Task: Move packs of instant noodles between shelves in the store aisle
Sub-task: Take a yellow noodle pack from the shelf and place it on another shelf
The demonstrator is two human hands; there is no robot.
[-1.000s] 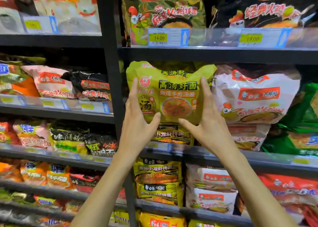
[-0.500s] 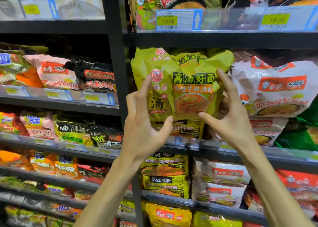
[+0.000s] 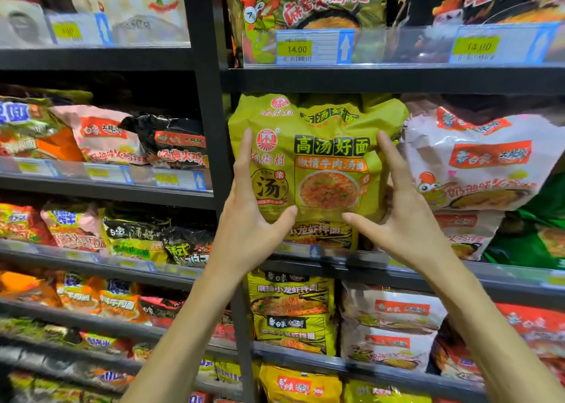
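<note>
1. Gripping the yellow-green noodle pack (image 3: 318, 158) from both sides: left hand (image 3: 253, 219) and right hand (image 3: 400, 219) clamped on its edges, thumbs under its lower part.
2. Sitting upright on the black shelf (image 3: 397, 268), atop a yellow pack (image 3: 321, 234).
3. Touching a pink-white pack (image 3: 483, 164) alongside.

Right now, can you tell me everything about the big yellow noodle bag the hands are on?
The yellow noodle bag is a large, crinkly plastic multipack, yellow-green, with black Chinese characters, a red round logo and a picture of a bowl of orange noodle soup. It stands upright at the front of its shelf, its top puckered just under the shelf above. The left hand presses its left edge and the right hand its right edge, thumbs under the bottom. It sits on a darker yellow pack, beside a pink-white bag.
</note>
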